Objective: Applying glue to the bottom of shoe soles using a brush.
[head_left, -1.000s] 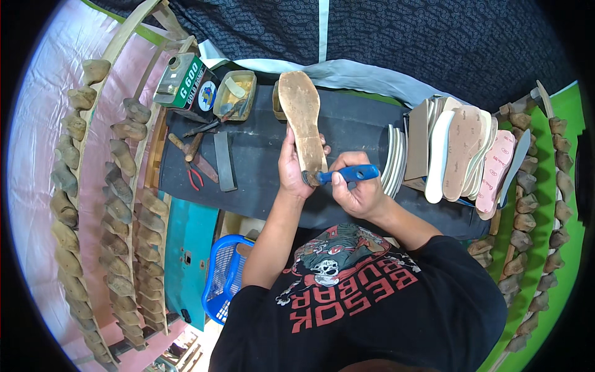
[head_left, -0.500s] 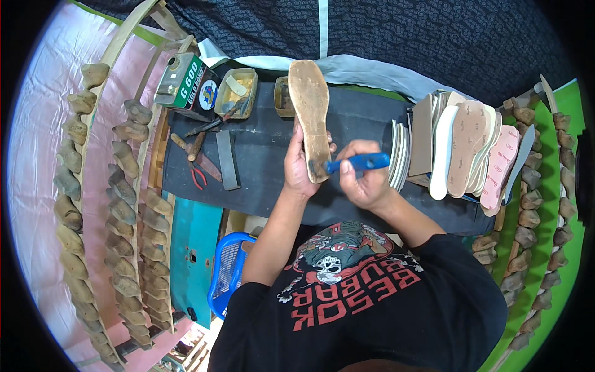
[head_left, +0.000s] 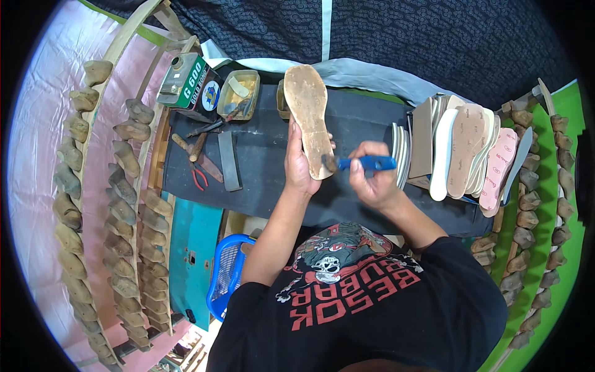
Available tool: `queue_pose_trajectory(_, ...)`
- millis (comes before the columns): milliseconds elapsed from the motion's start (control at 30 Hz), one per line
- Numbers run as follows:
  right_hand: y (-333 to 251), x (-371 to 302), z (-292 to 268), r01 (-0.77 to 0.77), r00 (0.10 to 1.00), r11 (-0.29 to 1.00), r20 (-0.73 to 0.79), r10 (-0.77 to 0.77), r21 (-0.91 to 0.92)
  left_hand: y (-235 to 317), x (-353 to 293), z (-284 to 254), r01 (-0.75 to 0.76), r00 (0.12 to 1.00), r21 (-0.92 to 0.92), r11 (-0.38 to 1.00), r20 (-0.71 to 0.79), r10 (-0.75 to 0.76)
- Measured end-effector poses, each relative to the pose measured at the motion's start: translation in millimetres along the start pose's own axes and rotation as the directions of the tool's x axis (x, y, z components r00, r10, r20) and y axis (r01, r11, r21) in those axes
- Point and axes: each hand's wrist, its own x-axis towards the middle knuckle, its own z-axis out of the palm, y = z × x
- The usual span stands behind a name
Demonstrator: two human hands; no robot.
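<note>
Above the dark-covered bench (head_left: 263, 155), the left hand (head_left: 300, 167) grips a brown insole (head_left: 309, 111) from beneath, apparently leaving its face clear for the blue-handled brush (head_left: 378, 163) clasped in the right hand's (head_left: 379, 186) fingers.

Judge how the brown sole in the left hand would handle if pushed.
Probably fairly stiff: the brown sole juts beyond the left hand without visibly sagging. Likely light, since that hand grips it only near one end.

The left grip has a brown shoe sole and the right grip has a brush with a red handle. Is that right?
Not quite: the handle is blue, not red, as the head view shows. The left grip does have a brown shoe sole, and the right grip has the brush.
</note>
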Motion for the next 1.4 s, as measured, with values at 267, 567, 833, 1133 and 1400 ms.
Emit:
queue_pose_trajectory(267, -2, -8, -8, -0.080, 0.994, 0.997, -0.076, 0.079, -0.009, -8, -5, 14, -0.061, 0.997, 0.007, 0.998, -0.046, 0.061)
queue_pose_trajectory(567, -3, -16, -23, -0.070, 0.991, 0.998, -0.114, 0.071, 0.009, -15, -10, 18, -0.084, 0.996, -0.037, 0.996, -0.010, 0.083)
queue_pose_trajectory(833, 0, -13, -27, -0.094, 0.983, 0.996, -0.158, 0.092, -0.006, -17, -16, 19, -0.067, 0.997, -0.120, 0.991, -0.041, 0.062)
queue_pose_trajectory(1133, 2, -19, -25, 0.013, 0.998, 1.000, -0.061, -0.012, 0.008, -17, -16, 19, -0.065, 0.998, -0.074, 0.995, -0.018, 0.064)
queue_pose_trajectory(1400, 1, -30, -24, 0.066, 0.998, 0.998, 0.009, -0.065, -0.002, -10, -17, 18, -0.065, 0.997, -0.016, 0.998, -0.031, 0.065)
